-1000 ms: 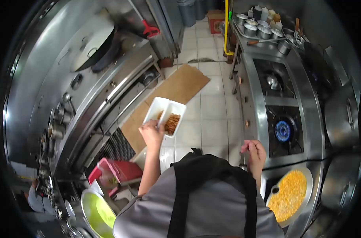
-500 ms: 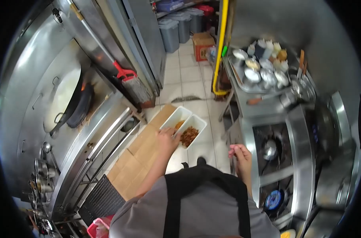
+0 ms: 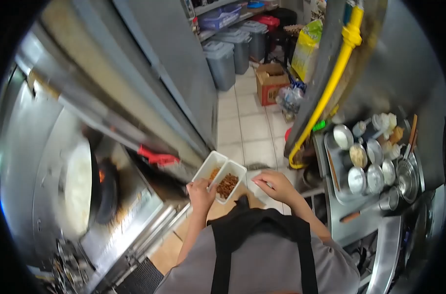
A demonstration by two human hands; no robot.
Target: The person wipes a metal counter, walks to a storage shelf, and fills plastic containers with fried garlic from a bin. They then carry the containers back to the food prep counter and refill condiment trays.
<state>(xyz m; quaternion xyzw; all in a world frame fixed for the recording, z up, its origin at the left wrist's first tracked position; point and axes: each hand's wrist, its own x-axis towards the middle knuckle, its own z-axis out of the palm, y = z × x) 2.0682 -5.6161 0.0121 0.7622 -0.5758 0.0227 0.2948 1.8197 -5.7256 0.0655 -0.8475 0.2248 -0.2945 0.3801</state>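
Observation:
My left hand [image 3: 201,195] grips two white rectangular containers [image 3: 239,170] held side by side in front of my body. Brown pieces of food [image 3: 227,185] lie in the right container, and a smaller amount of orange-brown food [image 3: 213,174] lies in the left one. To the right of the containers and apart from them is my right hand [image 3: 273,185], its fingers curled together near the thumb. Whether anything is between those fingers is too small to tell.
A doorway with grey lidded bins [image 3: 220,63] and a cardboard box [image 3: 272,84] is ahead. A yellow pipe [image 3: 326,100] runs beside it. On the right stands a tray [image 3: 333,183] of metal pots; a large wok [image 3: 81,186] is at left.
The view has moved forward toward the doorway, and the burners have slid down toward the lower right edge. My right hand has come closer to the containers, which stay in my left hand.

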